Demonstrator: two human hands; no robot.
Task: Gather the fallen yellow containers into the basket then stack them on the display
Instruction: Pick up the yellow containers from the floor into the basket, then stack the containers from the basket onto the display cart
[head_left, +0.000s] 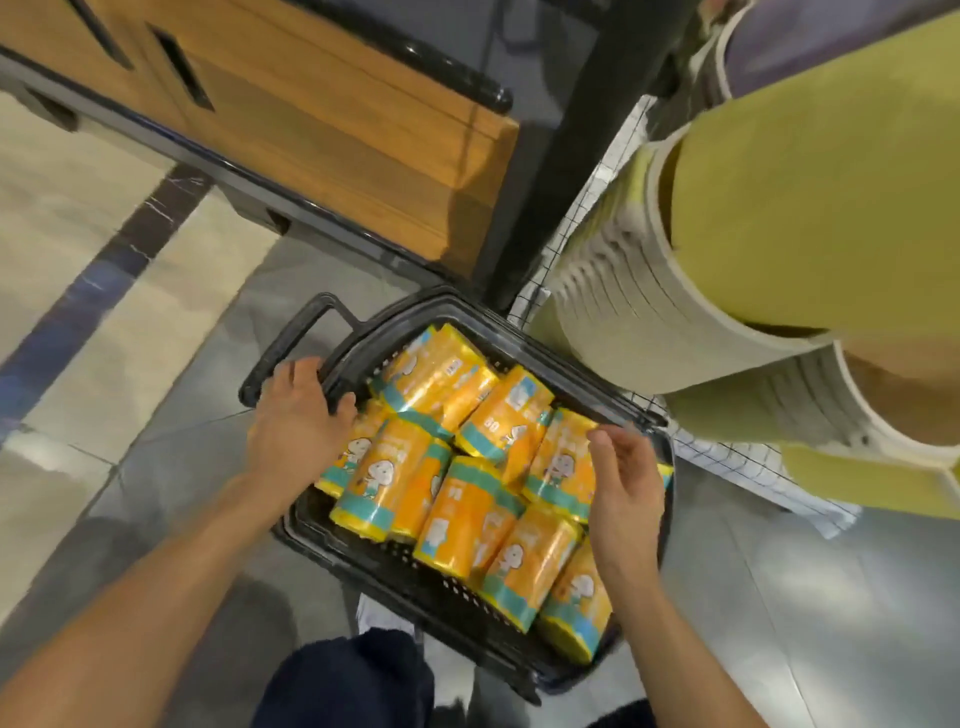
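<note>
A black plastic basket (415, 592) sits on the grey floor, filled with several yellow-orange containers (457, 514) lying on their sides, each with teal bands and a cartoon figure. My left hand (293, 415) grips the basket's left rim next to its black handle (291, 343). My right hand (623, 478) hovers over the right side of the pile, fingers apart, touching or nearly touching a container (558, 462). The display (779, 208) at the right holds tall stacks of yellow and cream tubs.
A white wire grid panel (727, 457) stands below the display, right of the basket. A wooden cabinet with black trim (322, 135) stands behind. A black post (561, 156) rises beside the display. My dark trouser leg (353, 680) is at the bottom.
</note>
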